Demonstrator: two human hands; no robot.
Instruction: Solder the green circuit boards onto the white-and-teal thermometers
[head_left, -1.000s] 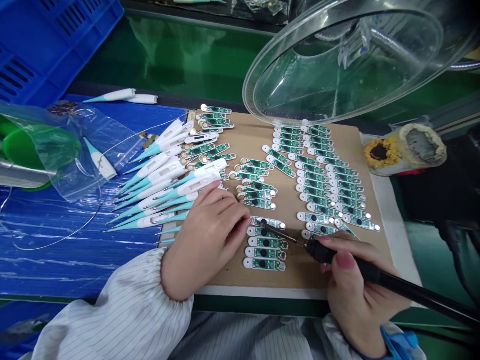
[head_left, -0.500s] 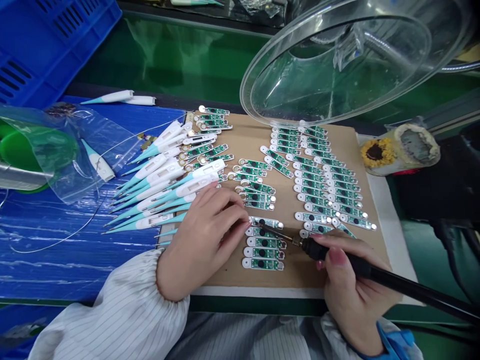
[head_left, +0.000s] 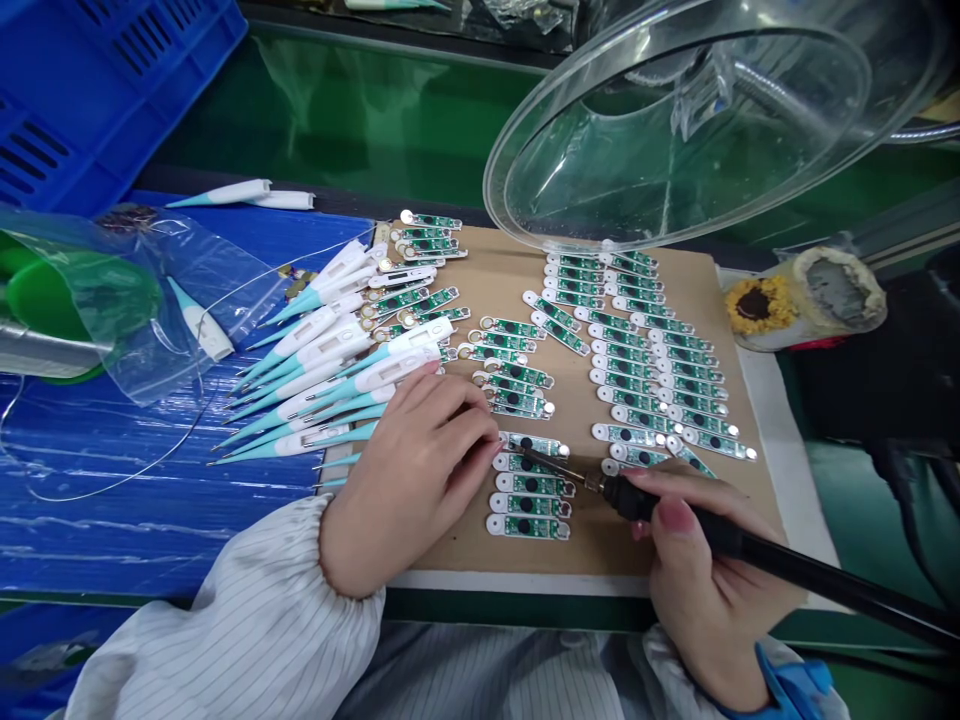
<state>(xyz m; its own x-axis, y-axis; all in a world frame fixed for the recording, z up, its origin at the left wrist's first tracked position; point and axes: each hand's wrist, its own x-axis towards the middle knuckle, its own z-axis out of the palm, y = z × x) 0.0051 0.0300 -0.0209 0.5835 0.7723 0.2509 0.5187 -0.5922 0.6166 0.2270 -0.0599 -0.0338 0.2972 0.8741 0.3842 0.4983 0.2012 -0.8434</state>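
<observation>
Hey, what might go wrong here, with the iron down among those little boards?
The iron's tip is very near the fingertips of the left hand; if hot, it might burn them with a small slip.

The boards beneath it lie close together, so a stray stroke of the right hand could mark or nudge a neighbour.

The left hand also lies against the piled thermometers; a sideways move may shift them.
</observation>
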